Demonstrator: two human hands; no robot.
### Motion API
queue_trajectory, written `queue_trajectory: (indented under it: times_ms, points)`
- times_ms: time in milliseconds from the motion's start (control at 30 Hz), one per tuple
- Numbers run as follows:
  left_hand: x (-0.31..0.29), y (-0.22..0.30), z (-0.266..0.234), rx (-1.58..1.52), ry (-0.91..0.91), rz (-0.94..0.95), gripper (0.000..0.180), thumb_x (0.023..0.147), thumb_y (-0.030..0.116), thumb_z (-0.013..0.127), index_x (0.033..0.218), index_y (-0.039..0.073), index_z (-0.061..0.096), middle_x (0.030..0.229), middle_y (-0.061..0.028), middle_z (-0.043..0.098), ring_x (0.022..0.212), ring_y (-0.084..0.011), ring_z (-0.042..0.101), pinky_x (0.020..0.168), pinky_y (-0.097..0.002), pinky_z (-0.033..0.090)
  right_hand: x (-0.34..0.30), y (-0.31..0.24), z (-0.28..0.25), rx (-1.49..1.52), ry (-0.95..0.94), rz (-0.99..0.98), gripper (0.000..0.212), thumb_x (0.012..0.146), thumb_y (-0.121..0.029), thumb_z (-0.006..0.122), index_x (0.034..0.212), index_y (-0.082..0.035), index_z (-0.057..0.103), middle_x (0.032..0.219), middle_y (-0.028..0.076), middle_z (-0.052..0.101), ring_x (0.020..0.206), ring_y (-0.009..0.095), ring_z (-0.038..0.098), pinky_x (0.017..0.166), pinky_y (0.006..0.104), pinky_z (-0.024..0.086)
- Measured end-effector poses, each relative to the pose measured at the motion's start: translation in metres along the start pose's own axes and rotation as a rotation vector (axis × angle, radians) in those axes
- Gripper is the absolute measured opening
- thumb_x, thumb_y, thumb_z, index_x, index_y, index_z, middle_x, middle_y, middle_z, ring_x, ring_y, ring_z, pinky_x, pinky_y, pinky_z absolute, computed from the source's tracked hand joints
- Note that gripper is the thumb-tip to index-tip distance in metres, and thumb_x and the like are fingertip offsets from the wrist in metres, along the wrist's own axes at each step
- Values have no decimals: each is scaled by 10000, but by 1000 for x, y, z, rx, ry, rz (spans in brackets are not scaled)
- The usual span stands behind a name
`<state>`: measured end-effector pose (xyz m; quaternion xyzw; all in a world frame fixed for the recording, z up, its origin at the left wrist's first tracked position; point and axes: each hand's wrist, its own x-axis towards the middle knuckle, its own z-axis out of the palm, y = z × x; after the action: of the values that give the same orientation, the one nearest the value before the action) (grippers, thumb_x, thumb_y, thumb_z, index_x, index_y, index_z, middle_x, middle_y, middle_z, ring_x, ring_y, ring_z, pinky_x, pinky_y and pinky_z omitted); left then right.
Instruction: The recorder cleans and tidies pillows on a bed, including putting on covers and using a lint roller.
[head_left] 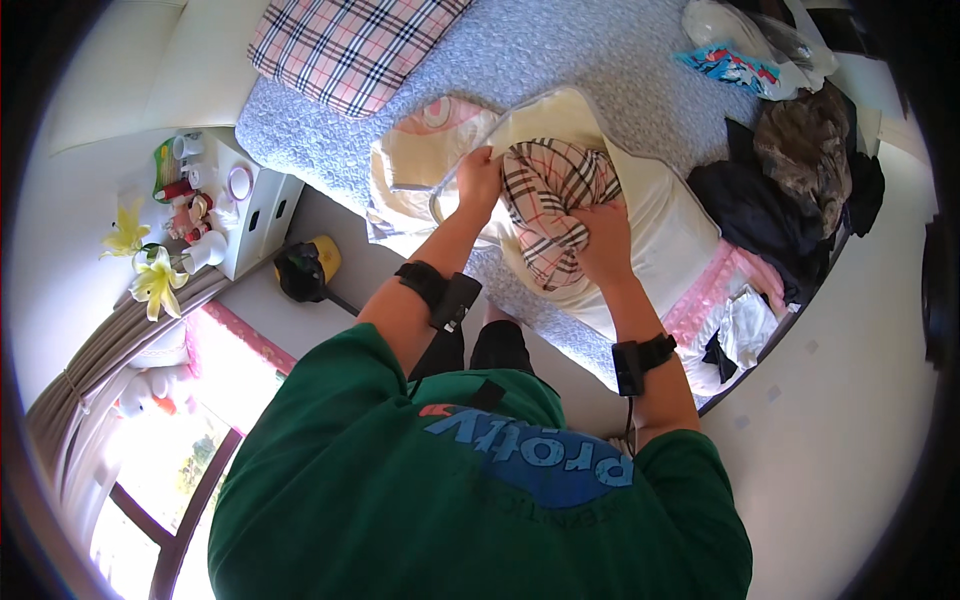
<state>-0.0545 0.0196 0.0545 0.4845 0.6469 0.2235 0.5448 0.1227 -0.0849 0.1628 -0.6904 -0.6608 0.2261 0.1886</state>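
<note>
Currently I log: plaid cloth (562, 172), seemingly part-packed; left hand (479, 185) gripping cream bag (665, 205), right hand (604, 242) clutching cloth; bag unclosed.

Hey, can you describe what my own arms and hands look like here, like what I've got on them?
Your left hand and right hand show no gloves. Short, dark green sleeves cover your upper arms. Each forearm wears a black strap with a boxy black device; a thin dark cable hangs from the right one.
</note>
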Motion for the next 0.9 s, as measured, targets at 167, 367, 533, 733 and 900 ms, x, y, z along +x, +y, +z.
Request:
queue_trajectory:
  times_ms: [167,367,533,733,900]
  points:
    - [-36,66,-2,67,-261,218,152,771,142,607,806,1,560,615,-157,524,576,-231,531,557,-346,409,10,3,24,-122,-265,144,184,676,-180,655,811,-58,683,737,126,628,885,323,554,842,392,394]
    - [-89,108,-7,220,-352,481,197,826,173,599,817,-3,509,604,-187,487,549,-322,487,519,-370,376,50,-21,37,731,258,183,461,723,-253,607,1139,-62,553,1197,160,546,1157,319,458,1014,479,235]
    - [-83,92,-22,279,-276,455,185,830,170,599,841,3,519,616,-194,503,588,-349,523,531,-388,388,53,-15,35,140,81,2,559,758,-275,598,1249,-48,457,1273,156,477,1213,298,405,1029,411,261]
    - [-107,100,-5,299,-370,452,144,814,132,590,867,14,526,671,-205,534,657,-389,537,582,-405,422,74,17,76,589,304,166,571,805,-322,576,1284,-51,424,1328,153,415,1246,271,373,1027,339,289]
    - [-95,86,-5,396,-185,360,167,819,131,563,931,11,533,785,-224,575,767,-415,552,652,-435,434,102,50,98,675,176,59,536,817,-333,571,1261,-56,454,1296,145,455,1226,271,400,1016,351,309]
